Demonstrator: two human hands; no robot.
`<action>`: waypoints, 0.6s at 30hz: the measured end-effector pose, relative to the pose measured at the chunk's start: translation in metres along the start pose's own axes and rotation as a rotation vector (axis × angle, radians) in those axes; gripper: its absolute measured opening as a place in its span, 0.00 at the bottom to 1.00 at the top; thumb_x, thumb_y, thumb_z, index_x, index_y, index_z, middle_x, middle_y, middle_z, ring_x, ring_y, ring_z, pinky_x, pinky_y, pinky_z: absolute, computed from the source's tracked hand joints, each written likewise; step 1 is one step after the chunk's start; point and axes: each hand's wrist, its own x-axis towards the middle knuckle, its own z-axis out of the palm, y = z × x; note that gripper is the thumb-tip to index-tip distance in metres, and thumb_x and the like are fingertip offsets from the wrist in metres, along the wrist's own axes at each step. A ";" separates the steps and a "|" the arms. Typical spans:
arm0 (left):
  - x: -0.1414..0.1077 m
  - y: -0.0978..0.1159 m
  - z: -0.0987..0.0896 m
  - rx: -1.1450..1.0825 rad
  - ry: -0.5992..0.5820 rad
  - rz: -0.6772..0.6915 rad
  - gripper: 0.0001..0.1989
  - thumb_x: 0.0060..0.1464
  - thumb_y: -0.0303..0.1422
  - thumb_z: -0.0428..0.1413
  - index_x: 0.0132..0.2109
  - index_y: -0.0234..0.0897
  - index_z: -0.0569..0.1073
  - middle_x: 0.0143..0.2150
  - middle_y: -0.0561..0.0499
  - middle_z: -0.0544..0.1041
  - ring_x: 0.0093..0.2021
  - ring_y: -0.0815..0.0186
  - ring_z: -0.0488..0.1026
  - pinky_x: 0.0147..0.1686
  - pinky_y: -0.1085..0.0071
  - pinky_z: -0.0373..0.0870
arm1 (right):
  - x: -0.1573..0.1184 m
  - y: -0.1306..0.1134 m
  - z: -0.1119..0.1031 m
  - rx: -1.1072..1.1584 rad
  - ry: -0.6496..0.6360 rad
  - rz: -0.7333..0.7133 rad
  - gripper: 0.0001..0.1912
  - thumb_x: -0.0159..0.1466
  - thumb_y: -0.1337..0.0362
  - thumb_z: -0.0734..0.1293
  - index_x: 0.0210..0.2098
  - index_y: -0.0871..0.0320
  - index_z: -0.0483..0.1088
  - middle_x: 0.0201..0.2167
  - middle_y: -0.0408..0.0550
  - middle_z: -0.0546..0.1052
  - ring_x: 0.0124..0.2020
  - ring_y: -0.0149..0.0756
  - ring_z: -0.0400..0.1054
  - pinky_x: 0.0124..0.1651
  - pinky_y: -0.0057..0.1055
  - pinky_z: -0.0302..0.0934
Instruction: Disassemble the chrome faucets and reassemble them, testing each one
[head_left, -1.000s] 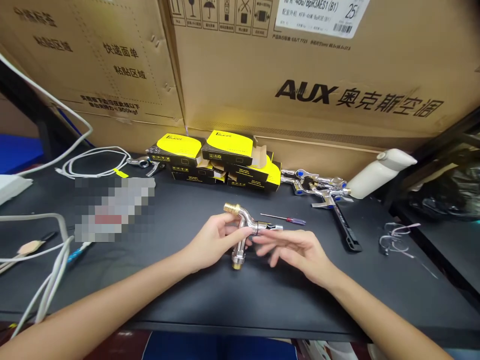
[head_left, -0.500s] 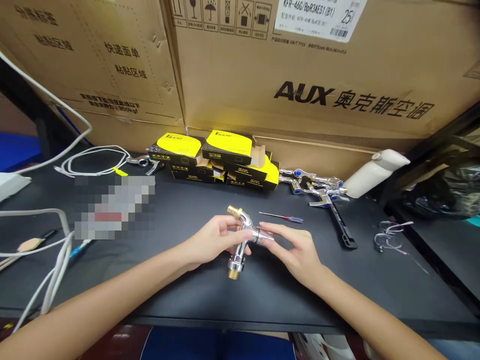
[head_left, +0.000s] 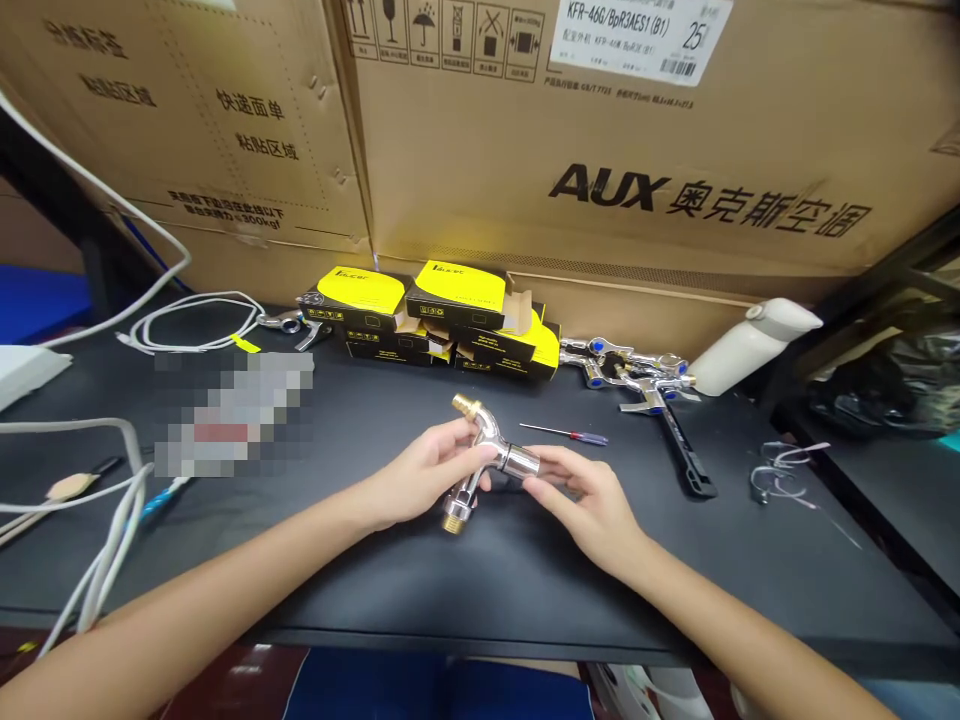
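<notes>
Over the black workbench [head_left: 420, 590], a chrome faucet [head_left: 491, 450] with brass threaded ends [head_left: 453, 523] is held between both hands. Left hand [head_left: 427, 475] curls closed around its body, fingers wrapped across the elbow. Right hand [head_left: 592, 510] is partly closed, fingertips [head_left: 534, 483] pressing the chrome barrel from its end. Just beyond lies a purple-handled screwdriver [head_left: 574, 435]. Farther back: stacked yellow-and-black boxes [head_left: 442, 300], their small print unreadable, and more chrome faucets with blue caps [head_left: 630, 370] beside a white bottle [head_left: 750, 345]. Behind stands a carton [head_left: 607, 185] printed "AUX 奥克斯空调", its label [head_left: 641, 40] reading "KFR-46G/BpR3AES1(B1)"; a second carton [head_left: 255, 125] reads "快递面单".
</notes>
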 end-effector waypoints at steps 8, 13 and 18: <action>-0.002 0.000 -0.002 0.150 0.003 0.176 0.11 0.59 0.39 0.55 0.41 0.35 0.68 0.31 0.53 0.71 0.31 0.70 0.69 0.30 0.75 0.67 | 0.006 -0.001 0.003 0.449 -0.138 0.275 0.15 0.64 0.55 0.67 0.42 0.61 0.72 0.34 0.50 0.81 0.34 0.37 0.78 0.45 0.35 0.71; 0.008 -0.005 0.000 0.003 0.007 0.076 0.15 0.57 0.42 0.56 0.45 0.36 0.69 0.37 0.51 0.74 0.31 0.68 0.73 0.31 0.72 0.71 | 0.013 0.000 0.002 0.466 -0.195 0.271 0.17 0.64 0.51 0.67 0.40 0.61 0.71 0.32 0.50 0.81 0.34 0.40 0.78 0.45 0.38 0.71; 0.017 -0.006 -0.007 -0.342 0.084 0.034 0.13 0.57 0.39 0.58 0.44 0.35 0.70 0.45 0.44 0.78 0.44 0.61 0.77 0.46 0.63 0.73 | 0.029 0.007 -0.041 -0.063 0.195 0.050 0.27 0.65 0.43 0.59 0.48 0.60 0.70 0.36 0.54 0.80 0.32 0.40 0.77 0.41 0.40 0.71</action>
